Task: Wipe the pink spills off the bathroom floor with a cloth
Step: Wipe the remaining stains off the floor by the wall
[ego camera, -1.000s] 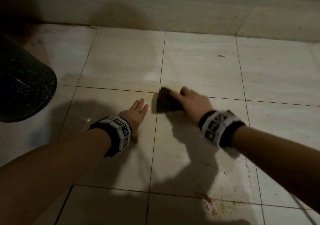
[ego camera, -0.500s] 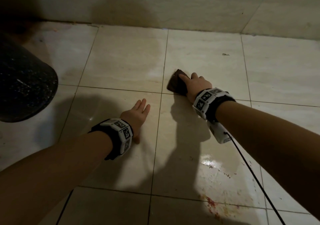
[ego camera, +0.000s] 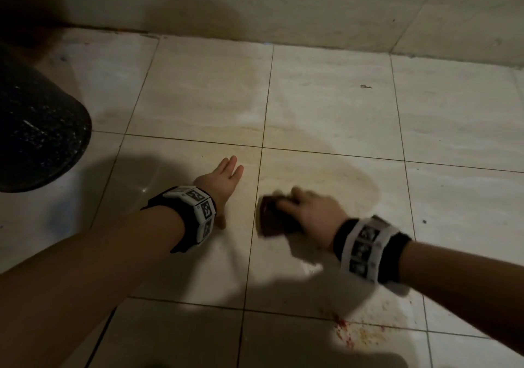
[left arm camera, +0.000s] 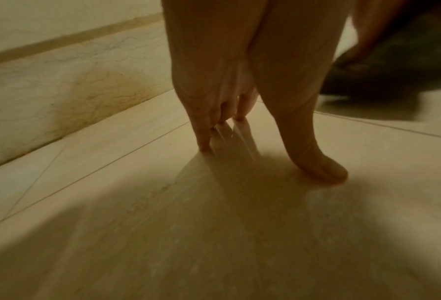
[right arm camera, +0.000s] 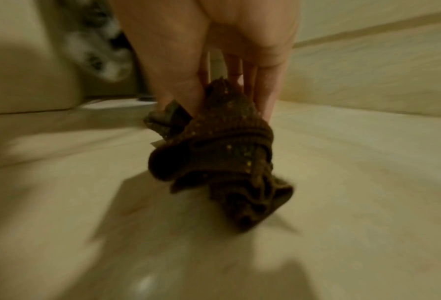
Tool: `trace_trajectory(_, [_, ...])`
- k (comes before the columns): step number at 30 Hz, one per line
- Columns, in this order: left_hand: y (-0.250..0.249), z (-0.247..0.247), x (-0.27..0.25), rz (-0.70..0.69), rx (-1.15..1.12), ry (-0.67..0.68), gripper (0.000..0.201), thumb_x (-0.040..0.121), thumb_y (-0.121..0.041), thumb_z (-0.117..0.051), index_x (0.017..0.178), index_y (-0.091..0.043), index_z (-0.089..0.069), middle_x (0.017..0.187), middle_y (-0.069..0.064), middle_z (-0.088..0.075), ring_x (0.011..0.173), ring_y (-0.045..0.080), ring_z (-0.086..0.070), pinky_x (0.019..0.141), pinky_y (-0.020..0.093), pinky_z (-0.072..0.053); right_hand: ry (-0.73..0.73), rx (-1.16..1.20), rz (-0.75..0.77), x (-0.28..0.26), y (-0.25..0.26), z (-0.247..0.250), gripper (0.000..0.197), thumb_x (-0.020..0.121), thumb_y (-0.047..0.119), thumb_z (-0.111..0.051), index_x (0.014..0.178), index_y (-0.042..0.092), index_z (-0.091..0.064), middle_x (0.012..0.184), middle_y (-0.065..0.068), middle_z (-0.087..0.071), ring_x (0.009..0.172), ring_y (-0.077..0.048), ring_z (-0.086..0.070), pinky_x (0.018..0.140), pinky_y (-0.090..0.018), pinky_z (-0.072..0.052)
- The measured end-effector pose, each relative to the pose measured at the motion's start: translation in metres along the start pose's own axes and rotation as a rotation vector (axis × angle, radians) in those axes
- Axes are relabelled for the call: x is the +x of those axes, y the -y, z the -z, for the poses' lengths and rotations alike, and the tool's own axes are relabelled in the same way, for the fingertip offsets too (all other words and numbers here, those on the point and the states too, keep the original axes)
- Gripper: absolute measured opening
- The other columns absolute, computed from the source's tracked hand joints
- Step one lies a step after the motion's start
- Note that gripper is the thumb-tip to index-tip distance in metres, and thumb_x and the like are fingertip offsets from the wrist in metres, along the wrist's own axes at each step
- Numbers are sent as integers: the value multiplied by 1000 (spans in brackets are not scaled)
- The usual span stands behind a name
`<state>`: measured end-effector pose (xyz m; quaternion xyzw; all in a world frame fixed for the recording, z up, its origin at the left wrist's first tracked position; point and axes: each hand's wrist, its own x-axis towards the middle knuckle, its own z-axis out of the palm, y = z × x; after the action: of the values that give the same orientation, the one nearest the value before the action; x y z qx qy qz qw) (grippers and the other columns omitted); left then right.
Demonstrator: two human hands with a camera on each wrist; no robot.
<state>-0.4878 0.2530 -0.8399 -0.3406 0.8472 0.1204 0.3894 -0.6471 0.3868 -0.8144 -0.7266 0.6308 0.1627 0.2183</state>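
Observation:
My right hand [ego camera: 300, 211] grips a crumpled dark brown cloth [ego camera: 270, 221] and presses it on the beige floor tile, just right of a grout line. In the right wrist view the cloth [right arm camera: 221, 162] is bunched between thumb and fingers [right arm camera: 262, 97], and the picture is motion-blurred. My left hand [ego camera: 226, 176] lies flat on the neighbouring tile, fingers straight. Its fingertips [left arm camera: 203, 142] and thumb [left arm camera: 319, 166] touch the floor. Red-pink spatter [ego camera: 344, 335] marks the tiles near me, below my right wrist. A faint damp smear [ego camera: 354, 180] lies beyond the cloth.
A black speckled bucket [ego camera: 37, 129] stands at the left, close to my left arm. The tiled wall base [ego camera: 283, 13] runs across the far side. A small dark speck [ego camera: 365, 86] lies on a far tile.
My right hand pushed the cloth away onto the far tile, then dragged it back toward me across the grout line. The left hand has stayed planted.

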Motion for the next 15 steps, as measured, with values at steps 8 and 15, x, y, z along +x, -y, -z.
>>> trace_trajectory(8, [-2,-1,0,8,29,-11,125,72,-27,-81,149,-11,16,154,10,27,144,22,17,117,32,-19,-59,112,-446,31,-110,22,67,92,24,-52,148,34,-16,127,-16,-37,103,-37,-53,83,-38,-45])
trace_trajectory(15, [-6,1,-4,32,67,-28,106,81,-3,-67,149,-11,15,154,9,26,145,22,15,115,33,-26,66,5,-80,-1,-45,-8,54,98,36,-40,148,35,-18,138,-14,-30,110,-34,-49,91,-37,-44])
